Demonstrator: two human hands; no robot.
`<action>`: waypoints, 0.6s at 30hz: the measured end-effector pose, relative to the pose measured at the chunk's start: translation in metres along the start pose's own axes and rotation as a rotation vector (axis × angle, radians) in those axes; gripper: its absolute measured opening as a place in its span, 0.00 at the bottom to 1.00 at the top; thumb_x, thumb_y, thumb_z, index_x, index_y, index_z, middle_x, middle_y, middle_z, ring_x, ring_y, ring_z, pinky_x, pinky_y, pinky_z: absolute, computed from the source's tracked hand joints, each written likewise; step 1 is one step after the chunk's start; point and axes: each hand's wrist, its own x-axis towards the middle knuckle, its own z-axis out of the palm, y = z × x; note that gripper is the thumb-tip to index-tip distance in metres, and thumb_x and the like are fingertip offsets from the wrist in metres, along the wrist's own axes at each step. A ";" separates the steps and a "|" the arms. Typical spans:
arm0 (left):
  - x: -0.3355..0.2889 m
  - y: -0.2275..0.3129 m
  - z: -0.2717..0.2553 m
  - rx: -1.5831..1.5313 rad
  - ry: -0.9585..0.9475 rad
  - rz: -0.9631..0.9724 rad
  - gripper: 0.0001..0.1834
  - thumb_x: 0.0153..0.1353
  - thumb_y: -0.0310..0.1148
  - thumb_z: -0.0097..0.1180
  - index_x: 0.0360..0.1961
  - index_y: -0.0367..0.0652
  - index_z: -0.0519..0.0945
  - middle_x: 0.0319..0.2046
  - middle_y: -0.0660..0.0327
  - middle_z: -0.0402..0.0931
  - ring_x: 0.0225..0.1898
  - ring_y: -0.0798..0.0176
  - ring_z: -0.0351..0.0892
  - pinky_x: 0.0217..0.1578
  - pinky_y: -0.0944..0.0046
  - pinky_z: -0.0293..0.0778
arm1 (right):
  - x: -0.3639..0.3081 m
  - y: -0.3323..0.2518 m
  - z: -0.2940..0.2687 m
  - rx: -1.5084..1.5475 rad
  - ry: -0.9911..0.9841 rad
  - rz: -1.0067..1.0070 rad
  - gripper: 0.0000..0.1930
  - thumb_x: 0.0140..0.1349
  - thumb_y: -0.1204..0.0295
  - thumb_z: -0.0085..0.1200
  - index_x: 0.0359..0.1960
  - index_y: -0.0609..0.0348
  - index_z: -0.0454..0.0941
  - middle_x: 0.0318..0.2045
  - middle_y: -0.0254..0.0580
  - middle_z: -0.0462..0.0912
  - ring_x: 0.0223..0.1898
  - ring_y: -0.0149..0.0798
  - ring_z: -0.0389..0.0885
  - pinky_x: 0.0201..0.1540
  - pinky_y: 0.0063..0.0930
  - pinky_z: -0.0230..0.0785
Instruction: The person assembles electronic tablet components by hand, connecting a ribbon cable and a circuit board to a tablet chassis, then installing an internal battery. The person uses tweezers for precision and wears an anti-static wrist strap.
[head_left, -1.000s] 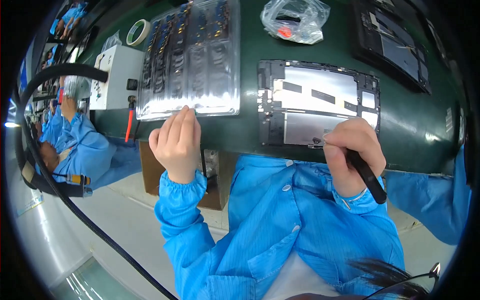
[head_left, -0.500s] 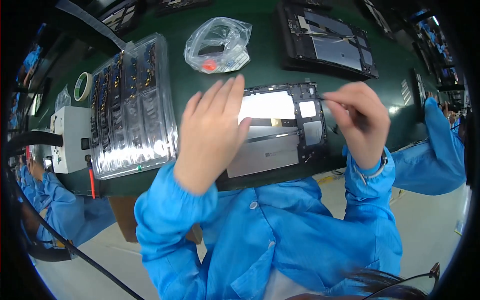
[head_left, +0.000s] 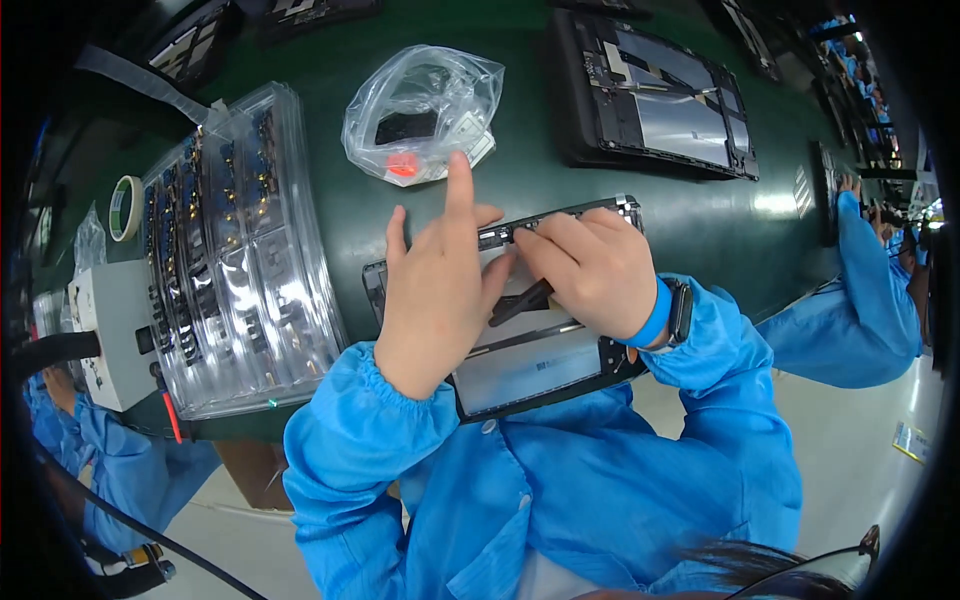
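Observation:
A tablet body without its back cover [head_left: 530, 375] lies tilted on the bench in front of me, its silver battery plates and black frame exposed. My left hand [head_left: 435, 285] is over its left part, index finger stretched out and the other fingers apart, with nothing seen in it. My right hand [head_left: 590, 265] is closed over the tablet's far edge, thumb and fingertips pinched against the black frame. A dark slim tool [head_left: 522, 302], perhaps tweezers, sticks out from under the right palm; its other end is hidden. Whether the fingertips also pinch a small part, I cannot tell.
A clear plastic tray [head_left: 235, 260] of small circuit parts is at left, beside a tape roll [head_left: 126, 208] and white box [head_left: 115, 335]. A clear bag [head_left: 425, 110] lies beyond my hands. Stacked tablet bodies [head_left: 660, 95] stand far right. Other people in blue sit at both sides.
My right hand has moved left from the tablet's right edge to its far edge, and the dark tool now shows under the palm. The tablet looks turned. My left index finger is now extended alone.

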 end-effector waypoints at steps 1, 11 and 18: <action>0.000 0.000 0.000 -0.007 0.001 -0.008 0.44 0.49 0.27 0.58 0.63 0.38 0.45 0.38 0.67 0.74 0.41 0.61 0.73 0.55 0.42 0.52 | -0.001 -0.002 0.000 -0.013 -0.016 0.008 0.15 0.37 0.75 0.56 0.33 0.61 0.77 0.26 0.36 0.74 0.23 0.34 0.74 0.26 0.25 0.64; 0.001 0.000 0.000 0.101 -0.008 0.203 0.41 0.48 0.25 0.56 0.63 0.42 0.50 0.37 0.69 0.74 0.42 0.67 0.73 0.54 0.36 0.51 | -0.001 0.006 -0.017 0.183 -0.167 0.163 0.12 0.43 0.75 0.59 0.33 0.60 0.78 0.27 0.37 0.75 0.26 0.39 0.76 0.27 0.28 0.68; -0.007 0.016 0.001 0.535 0.037 0.327 0.35 0.45 0.26 0.54 0.59 0.46 0.63 0.31 0.68 0.74 0.43 0.71 0.73 0.57 0.39 0.47 | -0.050 0.035 -0.061 0.343 -0.059 0.435 0.19 0.43 0.70 0.62 0.40 0.58 0.77 0.26 0.43 0.75 0.27 0.43 0.76 0.29 0.30 0.69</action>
